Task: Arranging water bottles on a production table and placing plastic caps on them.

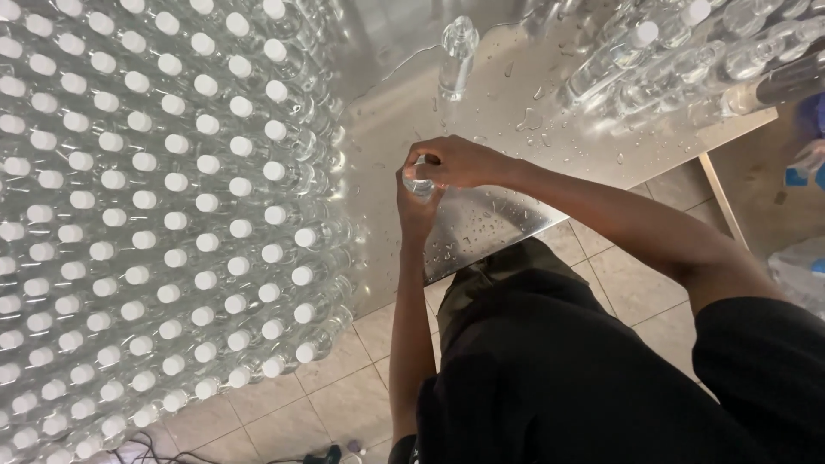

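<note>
Fingers [443, 163] of right hand [464, 163] curled down over top of small clear bottle [419, 184]; clamped on cap area, cap itself hidden. Left hand [414, 206] wrapped around bottle body from below, fingers closed on it. Bottle held upright just above wet metal tabletop [481, 223], near front edge.

Head view, left: large block of capped bottles [155, 215] with white caps, packed in tight rows; judged as finished stock. Far side: one uncapped bottle [455, 56] standing alone on tabletop, well apart from hands. Upper right: heap of bottles [679, 60] lying on their sides, some capped. Judged well advanced: most units capped, one in hand, few left. Tiled floor [284, 412] below.
</note>
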